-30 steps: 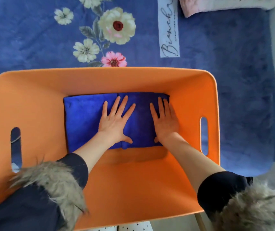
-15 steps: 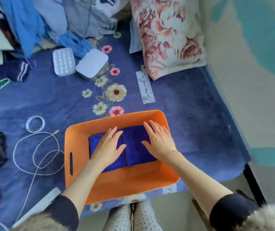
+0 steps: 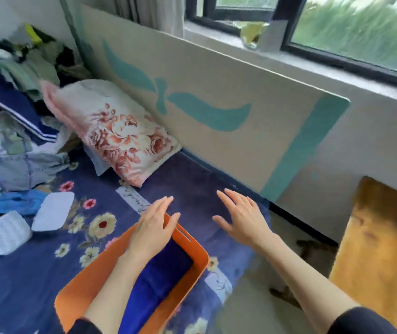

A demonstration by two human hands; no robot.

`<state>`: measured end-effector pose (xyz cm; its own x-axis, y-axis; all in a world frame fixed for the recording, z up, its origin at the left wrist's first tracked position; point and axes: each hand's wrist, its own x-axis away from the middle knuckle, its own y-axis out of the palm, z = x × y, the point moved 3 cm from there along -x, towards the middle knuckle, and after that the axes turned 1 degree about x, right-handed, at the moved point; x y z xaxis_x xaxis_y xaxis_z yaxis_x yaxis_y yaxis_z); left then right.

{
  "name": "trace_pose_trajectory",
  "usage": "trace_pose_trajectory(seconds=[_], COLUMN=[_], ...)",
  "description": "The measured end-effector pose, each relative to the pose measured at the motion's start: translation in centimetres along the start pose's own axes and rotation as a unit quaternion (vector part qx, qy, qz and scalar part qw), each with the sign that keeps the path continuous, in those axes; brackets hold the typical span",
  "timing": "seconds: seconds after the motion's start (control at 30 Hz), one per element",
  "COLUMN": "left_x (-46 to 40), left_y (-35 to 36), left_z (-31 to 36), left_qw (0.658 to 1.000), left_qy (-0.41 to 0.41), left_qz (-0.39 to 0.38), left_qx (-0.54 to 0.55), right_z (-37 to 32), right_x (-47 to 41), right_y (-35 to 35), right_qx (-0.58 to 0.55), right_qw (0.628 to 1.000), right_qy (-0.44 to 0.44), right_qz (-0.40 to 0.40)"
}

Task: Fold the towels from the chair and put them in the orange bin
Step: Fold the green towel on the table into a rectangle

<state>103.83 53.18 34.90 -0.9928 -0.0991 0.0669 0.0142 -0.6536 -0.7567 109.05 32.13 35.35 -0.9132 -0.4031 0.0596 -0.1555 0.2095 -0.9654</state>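
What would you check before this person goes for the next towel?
1. Left hand free: ok, fingers straight, holding nothing, above the orange bin.
2. Right hand free: ok, open, out over the bed cover.
3. Blue towels inside the bin: ok, lying flat at the bottom.
4. Bin resting steadily on the bed: cannot tell, picture is blurred.
5. Room left in the bin: ok, walls rise above the towels.
6. More towels waiting on the chair: cannot tell, none plainly in view.
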Motion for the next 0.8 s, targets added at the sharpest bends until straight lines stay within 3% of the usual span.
trace_pose_trajectory(seconds=[0.2, 0.37, 0.6, 0.8], left_x=[1.8, 5.9, 15.7, 29.0], left_y=[2.5, 6.7, 13.7, 18.0], left_z=[7.5, 14.3, 23.1, 27.8], left_qw=[0.984, 0.948, 0.862, 0.770], left_qy=[0.163, 0.277, 0.411, 0.521], left_qz=[-0.066, -0.154, -0.294, -0.365], left_qx=[-0.009, -0.014, -0.041, -0.048], right_z=[4.1, 6.0, 6.3, 2.3], right_x=[11.3, 22.2, 39.3, 54.7], right_y=[-2.6, -4.0, -4.0, -2.1], right_qx=[-0.001, -0.036, -0.076, -0.106], right_qw=[0.985, 0.948, 0.863, 0.776], right_qy=[0.171, 0.304, 0.475, 0.585], right_qz=[0.032, 0.089, 0.153, 0.211])
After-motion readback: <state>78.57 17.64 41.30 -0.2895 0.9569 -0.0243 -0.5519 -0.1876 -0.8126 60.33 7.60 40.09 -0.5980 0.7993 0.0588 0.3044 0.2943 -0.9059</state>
